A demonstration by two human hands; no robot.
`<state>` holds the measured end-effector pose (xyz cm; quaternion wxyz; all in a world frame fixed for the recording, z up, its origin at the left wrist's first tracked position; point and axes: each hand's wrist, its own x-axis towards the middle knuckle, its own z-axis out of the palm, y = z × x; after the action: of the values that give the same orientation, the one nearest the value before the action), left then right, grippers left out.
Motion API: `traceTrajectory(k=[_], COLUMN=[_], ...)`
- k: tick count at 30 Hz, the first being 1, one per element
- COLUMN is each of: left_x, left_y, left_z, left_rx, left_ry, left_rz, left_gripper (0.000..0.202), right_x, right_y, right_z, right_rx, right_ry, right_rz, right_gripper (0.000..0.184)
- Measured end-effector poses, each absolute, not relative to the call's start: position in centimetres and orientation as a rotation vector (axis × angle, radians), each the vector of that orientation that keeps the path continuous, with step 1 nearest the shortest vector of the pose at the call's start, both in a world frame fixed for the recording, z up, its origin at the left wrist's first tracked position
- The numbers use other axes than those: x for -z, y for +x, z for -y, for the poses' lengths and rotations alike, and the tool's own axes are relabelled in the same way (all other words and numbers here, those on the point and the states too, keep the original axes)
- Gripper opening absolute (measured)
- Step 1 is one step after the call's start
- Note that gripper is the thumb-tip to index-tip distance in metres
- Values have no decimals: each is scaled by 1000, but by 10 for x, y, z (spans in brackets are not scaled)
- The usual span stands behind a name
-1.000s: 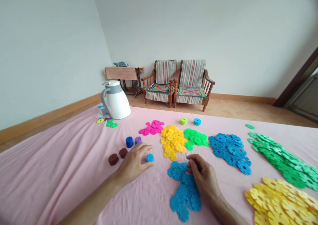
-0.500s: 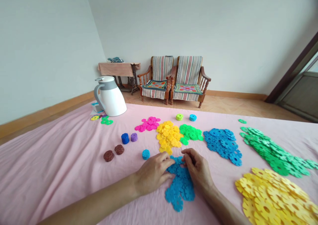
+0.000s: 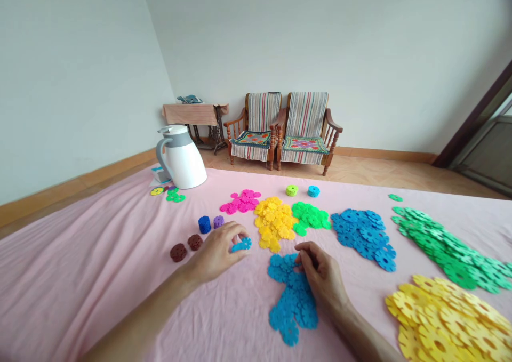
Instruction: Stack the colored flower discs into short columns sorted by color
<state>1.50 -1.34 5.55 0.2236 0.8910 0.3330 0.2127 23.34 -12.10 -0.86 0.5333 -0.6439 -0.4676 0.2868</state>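
Observation:
My left hand (image 3: 220, 247) is closed with thumb and fingers around light blue flower-shaped plastic discs (image 3: 243, 244), to the left of the yellow-orange pile. Its palm side is partly hidden. My right hand (image 3: 320, 268) rests at the right edge of a loose pile of blue flower-shaped discs (image 3: 294, 298). Its fingers are curled and pinched together near the top of that pile; whatever they grip is hidden. Near my left hand stand a dark blue stack (image 3: 204, 224), a purple stack (image 3: 218, 222) and two brown stacks (image 3: 178, 252).
Further piles lie on the pink cloth (image 3: 132, 255): pink (image 3: 240, 201), yellow-orange (image 3: 276, 220), bright green (image 3: 311, 216), darker blue (image 3: 364, 236), green (image 3: 448, 244) and large yellow (image 3: 448, 314). Lime (image 3: 292, 190) and light blue (image 3: 313, 191) stacks stand behind. A white jug (image 3: 184, 159) stands back left.
My left hand has moved left, away from the blue pile, to where the light blue stack stood, and now grips light blue discs. My right hand has stayed by the pile.

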Motion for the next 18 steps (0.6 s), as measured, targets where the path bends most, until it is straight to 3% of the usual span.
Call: traceTrajectory(k=[18], left_x=[-38], left_y=[-3], left_z=[-6], left_rx=[-401], left_ry=[2522], left_rz=[-969], left_gripper=[15], right_x=[11], right_y=[236], right_z=[120], right_rx=[-695], right_ry=[-1589], right_rz=[1151], right_gripper=[34])
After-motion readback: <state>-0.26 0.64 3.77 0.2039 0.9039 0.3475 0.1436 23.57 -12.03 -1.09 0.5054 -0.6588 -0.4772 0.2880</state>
